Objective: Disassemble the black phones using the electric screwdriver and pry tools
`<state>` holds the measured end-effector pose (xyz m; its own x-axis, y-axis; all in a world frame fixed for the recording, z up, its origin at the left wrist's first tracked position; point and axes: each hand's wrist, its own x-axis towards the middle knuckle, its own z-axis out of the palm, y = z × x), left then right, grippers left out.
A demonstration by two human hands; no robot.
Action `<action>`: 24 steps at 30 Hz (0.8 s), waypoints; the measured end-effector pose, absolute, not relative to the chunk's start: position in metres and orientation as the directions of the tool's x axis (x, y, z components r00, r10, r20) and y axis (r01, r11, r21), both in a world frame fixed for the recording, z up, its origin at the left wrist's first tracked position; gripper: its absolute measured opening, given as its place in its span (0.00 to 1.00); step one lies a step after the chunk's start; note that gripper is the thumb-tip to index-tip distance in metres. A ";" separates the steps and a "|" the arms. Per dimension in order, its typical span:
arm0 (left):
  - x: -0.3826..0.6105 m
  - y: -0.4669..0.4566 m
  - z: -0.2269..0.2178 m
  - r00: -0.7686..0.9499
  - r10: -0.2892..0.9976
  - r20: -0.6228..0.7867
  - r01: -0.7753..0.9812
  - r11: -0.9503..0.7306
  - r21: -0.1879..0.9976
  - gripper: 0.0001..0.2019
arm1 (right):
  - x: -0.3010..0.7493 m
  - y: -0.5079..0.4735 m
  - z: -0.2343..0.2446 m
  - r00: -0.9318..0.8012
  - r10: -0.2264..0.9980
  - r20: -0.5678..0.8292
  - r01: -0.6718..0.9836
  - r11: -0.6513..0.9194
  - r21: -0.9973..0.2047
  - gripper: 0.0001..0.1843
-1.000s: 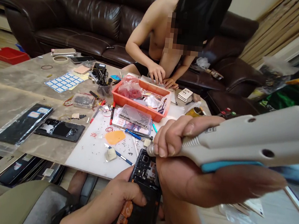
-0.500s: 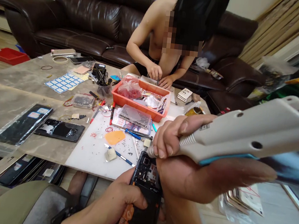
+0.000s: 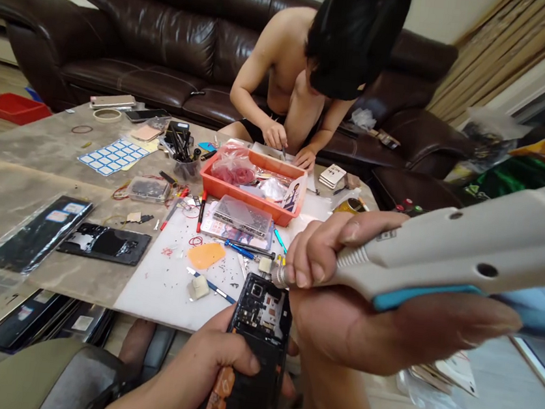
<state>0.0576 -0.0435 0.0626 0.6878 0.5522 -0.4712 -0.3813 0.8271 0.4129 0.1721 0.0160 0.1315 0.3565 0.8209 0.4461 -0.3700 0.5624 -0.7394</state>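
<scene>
My left hand (image 3: 230, 357) is wrapped round a phone with its back cover off (image 3: 256, 347), showing the camera, inner metal plates and an orange flex strip. The thumb presses on the phone's dark lower part. In my right hand (image 3: 334, 270) is a grey handheld tool with a teal strip (image 3: 464, 252). Its ribbed nose is close to the top right corner of the phone; the fingers hide its very tip, so contact cannot be made out. Beyond the phone's top lie a small beige block (image 3: 265, 265) and a blue-handled screwdriver (image 3: 240, 249).
A white work mat (image 3: 159, 290) with scattered screws holds an orange pick (image 3: 206, 255) and a clear screw box (image 3: 242, 215). Behind it stands an orange tray (image 3: 206, 184). To the left lies another opened phone (image 3: 124, 247). Across the table, a person (image 3: 288, 68) bends over their hands.
The grey tool and my right hand have shifted slightly right. The phone in my left hand has moved a little left, and the view has turned slightly.
</scene>
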 end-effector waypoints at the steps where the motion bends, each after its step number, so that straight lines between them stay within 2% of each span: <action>1: 0.057 -0.043 0.064 0.685 0.551 -0.478 -0.381 0.829 0.410 0.22 | 0.173 0.016 0.131 0.347 0.826 0.444 -0.378 0.557 -0.739 0.27; 8: 0.055 -0.041 0.067 0.667 0.560 -0.492 -0.376 0.822 0.427 0.25 | 0.174 0.017 0.124 0.286 0.863 0.416 -0.445 0.505 -0.740 0.27; 17: 0.054 -0.041 0.065 0.673 0.557 -0.487 -0.381 0.825 0.417 0.21 | 0.173 0.016 0.124 0.323 0.849 0.418 -0.400 0.522 -0.753 0.27; 24: 0.054 -0.042 0.065 0.664 0.558 -0.498 -0.370 0.823 0.430 0.22 | 0.172 0.016 0.125 0.316 0.850 0.421 -0.397 0.521 -0.756 0.27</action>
